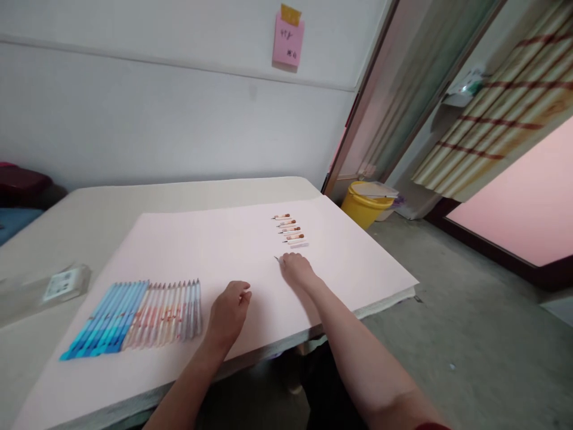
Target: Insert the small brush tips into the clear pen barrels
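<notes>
My right hand (296,269) is closed on a pen low over the pale pink sheet (242,245); the pen's thin tip (276,258) points out to the left. Just beyond it lie several short pens with brown ends (293,237) in a column, and a small clear piece (299,245) is at their near end. My left hand (230,310) hovers right of the pen rows, fingers curled, thumb and index finger apart, nothing visible between them. Several blue pens (107,316) lie side by side, touching a row of pink and clear patterned pens (165,313).
A clear plastic bag with a white label (62,285) lies on the table's left. Beyond the table's right corner stands a yellow bucket (364,206). A pink note (287,43) hangs on the white wall behind. Dark red and blue items are at the far left.
</notes>
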{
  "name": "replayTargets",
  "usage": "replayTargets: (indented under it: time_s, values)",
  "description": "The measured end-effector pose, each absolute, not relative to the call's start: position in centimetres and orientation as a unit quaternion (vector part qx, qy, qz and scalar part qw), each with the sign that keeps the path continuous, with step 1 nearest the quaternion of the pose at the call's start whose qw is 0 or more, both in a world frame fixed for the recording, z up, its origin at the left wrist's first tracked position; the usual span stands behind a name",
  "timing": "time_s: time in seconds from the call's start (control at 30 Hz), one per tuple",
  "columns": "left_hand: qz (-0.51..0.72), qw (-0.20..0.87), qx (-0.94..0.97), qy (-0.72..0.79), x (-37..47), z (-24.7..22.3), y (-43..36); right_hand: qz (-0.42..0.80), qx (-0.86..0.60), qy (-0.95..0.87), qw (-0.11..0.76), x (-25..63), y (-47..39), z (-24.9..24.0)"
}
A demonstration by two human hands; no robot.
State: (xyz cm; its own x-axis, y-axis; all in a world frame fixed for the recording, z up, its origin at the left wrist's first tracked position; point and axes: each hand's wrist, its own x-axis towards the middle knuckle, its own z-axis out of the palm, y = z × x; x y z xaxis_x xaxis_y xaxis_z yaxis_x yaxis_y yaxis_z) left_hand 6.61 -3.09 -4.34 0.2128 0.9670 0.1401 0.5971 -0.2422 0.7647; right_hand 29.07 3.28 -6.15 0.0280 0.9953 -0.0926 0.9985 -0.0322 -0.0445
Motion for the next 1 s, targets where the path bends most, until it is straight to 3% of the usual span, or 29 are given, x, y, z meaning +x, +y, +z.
replayTargets:
  time_s: [0.17, 0.27, 0.4, 0.57, 0.8, 1.0]
  values:
    - [0.409, 0.605, 0.389, 0.561, 6.7, -5.4, -2.5, -0.065, 0.652, 0.756, 0.006, 23.8, 1.8, -6.3]
    - [0.438, 0.680, 0.227, 0.542, 6.6, -5.7, -2.5, -0.078, 0.632, 0.771, -0.015, 22.3, 1.2, -6.2]
    - [0.454, 0.692, 0.181, 0.531, 6.7, -5.4, -2.6, -0.122, 0.627, 0.768, -0.039, 21.7, 1.3, -5.7]
    - [0.459, 0.707, 0.176, 0.509, 7.0, -5.3, -2.7, -0.291, 0.589, 0.735, -0.168, 20.2, 1.1, -5.1]
    - [0.497, 0.705, 0.190, 0.470, 7.1, -5.8, -2.6, -0.163, 0.560, 0.793, -0.176, 17.3, -1.4, -5.1]
    - [0.543, 0.681, 0.184, 0.456, 6.1, -5.1, -1.8, -0.246, 0.507, 0.779, -0.273, 17.7, -1.3, -4.6]
